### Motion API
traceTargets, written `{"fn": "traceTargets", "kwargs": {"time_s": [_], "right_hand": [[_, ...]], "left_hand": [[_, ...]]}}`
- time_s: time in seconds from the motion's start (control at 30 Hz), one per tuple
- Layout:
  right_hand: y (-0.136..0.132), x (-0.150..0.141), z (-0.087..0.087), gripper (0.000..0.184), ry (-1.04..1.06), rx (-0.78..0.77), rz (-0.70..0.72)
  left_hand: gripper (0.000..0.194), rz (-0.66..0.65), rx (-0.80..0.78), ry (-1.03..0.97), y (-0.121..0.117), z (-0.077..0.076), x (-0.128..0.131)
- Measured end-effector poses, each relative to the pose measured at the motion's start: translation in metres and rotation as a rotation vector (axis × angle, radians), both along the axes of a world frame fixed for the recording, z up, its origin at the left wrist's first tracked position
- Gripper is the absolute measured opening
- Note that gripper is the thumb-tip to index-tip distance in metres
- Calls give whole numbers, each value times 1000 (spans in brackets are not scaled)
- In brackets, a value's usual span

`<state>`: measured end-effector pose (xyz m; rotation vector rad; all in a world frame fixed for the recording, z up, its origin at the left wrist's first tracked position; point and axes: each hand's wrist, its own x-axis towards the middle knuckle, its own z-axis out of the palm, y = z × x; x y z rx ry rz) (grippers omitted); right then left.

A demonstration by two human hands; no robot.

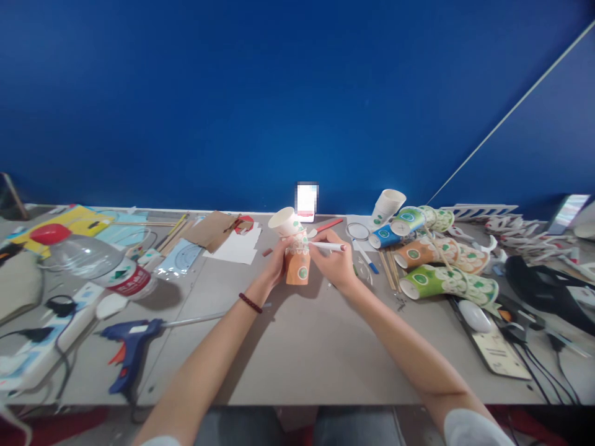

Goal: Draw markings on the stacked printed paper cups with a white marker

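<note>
- Nearest, left of the orange paper cup (297, 272), a blue glue gun (134, 347) lies on a grey table (316, 353).
- At center, a left hand (280, 257) curls around the orange paper cup, a tilted white cup (282, 223) above it.
- Just right of the orange paper cup, a right hand (333, 263) pinches a white pen (332, 246); whether its tip touches is unclear.
- Farther right, a green cup (421, 282) lies sideways.
- Behind the orange paper cup, a lit screen (306, 199) stands before a blue wall (279, 105).
</note>
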<state>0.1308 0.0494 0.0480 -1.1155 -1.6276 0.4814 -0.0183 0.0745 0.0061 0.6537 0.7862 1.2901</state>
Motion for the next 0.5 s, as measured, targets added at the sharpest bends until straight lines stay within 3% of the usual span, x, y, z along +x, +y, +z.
{"fn": "traceTargets", "kwargs": {"time_s": [0.5], "right_hand": [[-1,-2,-2,7,-5,21,-10]], "left_hand": [[37,-29,17,22,0,-1,-1]]}}
